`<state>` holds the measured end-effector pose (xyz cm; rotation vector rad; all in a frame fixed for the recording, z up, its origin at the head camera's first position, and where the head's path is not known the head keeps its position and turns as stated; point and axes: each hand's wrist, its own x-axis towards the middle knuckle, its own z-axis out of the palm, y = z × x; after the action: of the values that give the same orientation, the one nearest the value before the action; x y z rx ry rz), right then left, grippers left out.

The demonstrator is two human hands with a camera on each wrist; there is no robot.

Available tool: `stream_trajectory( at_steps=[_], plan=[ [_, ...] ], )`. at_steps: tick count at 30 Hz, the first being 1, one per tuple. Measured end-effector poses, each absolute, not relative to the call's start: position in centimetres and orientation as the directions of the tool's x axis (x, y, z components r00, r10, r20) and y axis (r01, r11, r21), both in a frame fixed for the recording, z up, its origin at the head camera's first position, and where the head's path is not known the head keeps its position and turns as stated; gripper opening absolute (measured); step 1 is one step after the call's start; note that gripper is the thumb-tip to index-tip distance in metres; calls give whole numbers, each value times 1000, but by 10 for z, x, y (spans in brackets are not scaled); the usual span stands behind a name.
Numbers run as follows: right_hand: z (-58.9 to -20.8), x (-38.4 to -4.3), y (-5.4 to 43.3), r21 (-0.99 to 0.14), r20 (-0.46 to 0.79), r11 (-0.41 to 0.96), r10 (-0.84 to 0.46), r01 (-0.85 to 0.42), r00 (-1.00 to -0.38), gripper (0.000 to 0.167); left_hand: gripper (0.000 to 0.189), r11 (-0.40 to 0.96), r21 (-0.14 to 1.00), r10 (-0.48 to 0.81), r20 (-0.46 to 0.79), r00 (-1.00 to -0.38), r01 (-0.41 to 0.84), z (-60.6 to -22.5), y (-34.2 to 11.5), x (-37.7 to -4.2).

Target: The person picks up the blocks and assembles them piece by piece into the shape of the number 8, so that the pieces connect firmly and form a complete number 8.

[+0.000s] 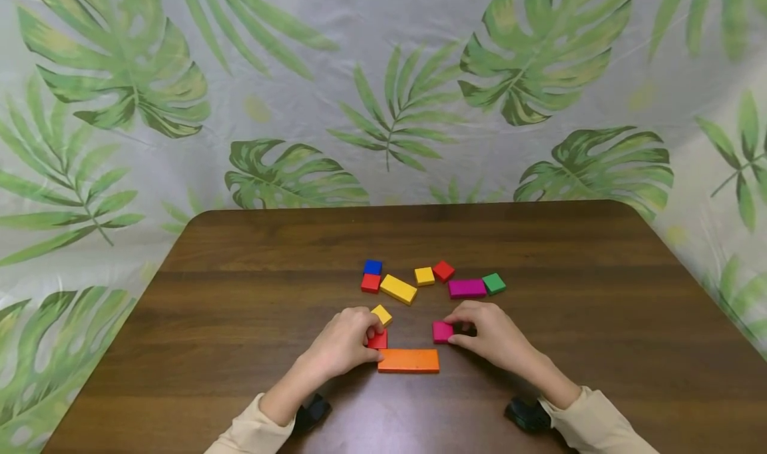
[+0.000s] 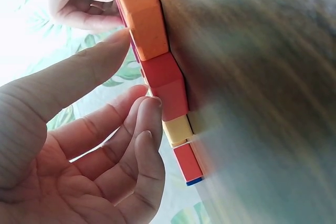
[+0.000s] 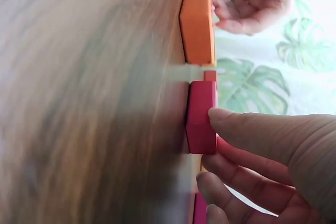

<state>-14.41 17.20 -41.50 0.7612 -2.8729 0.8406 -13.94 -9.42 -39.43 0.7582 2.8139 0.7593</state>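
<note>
Long orange blk (image 1: pixel 409 361) laid L–R, touched by half-spread L hand (image 1: pixel 341 344), sq. pink blk (image 1: pixel 442 333) pinched by R hand (image 1: pixel 494 332)

On the table (image 1: pixel 210 347), the longest block (image 1: pixel 412 361) lies in front, the left hand (image 1: pixel 344 341) at its left end, one square (image 1: pixel 378 340) just behind that end, another square (image 1: pixel 442 333) behind its right end, left of the right hand (image 1: pixel 494 331), with the remaining blocks (image 1: pixel 398 289) farther back.
</note>
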Motion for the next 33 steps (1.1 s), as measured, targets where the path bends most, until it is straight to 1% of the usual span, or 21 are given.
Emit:
stream_trajectory(
  at_steps=[10,19,33],
  plan=[
    [-417,-141,163,-535,159,694,-476,-481,-865,22,31,745,502,503,11,-864,440,-394,-94,-139],
    [-417,-139,160,-535,150,686,-497,-493,-855,22,31,757,474,506,13,-863,451,-394,-93,-138],
    [-416,-139,160,-527,150,689,-501,-498,-853,22,31,762,470,501,8,-866,445,-394,-93,-138]
  ],
)
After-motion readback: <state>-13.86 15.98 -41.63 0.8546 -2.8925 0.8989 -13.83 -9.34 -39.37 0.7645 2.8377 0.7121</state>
